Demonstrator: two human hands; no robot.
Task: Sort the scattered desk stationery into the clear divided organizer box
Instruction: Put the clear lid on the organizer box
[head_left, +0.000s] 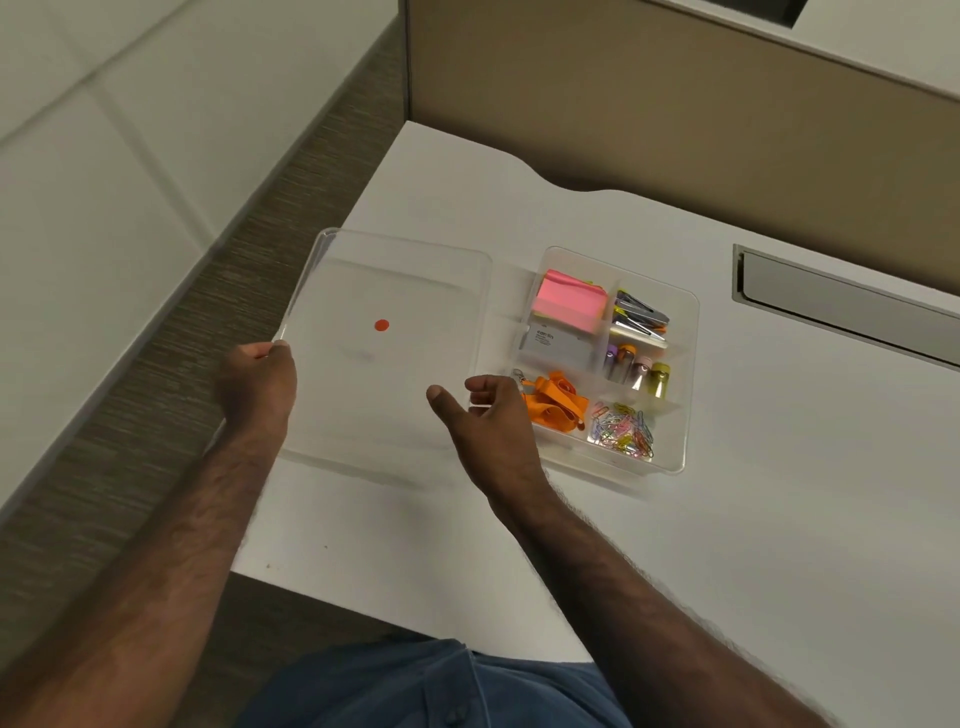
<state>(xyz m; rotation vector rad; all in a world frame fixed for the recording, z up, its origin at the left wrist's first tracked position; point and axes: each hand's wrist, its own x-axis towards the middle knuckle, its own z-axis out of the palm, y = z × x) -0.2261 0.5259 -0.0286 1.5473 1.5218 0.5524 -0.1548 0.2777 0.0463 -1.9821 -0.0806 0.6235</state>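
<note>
A clear lid (395, 291) with a small red dot sticker (382, 325) is held just above the white desk, left of the clear divided organizer box (688, 364). My left hand (257, 382) pinches the lid's left edge. My right hand (485, 415) grips its right front corner, next to the box. The box holds pink sticky notes (569, 301), a grey card pack (558, 345), binder clips (639, 312), small capped tubes (636, 369), an orange lanyard (558, 402) and coloured paper clips (623, 431), each in its own compartment.
The white desk (779, 493) ends at a left edge beside a grey carpet strip (156, 389). A tan partition (675, 130) stands behind. A recessed grey cable slot (841, 301) lies at the right. Blue trousers (431, 686) show below.
</note>
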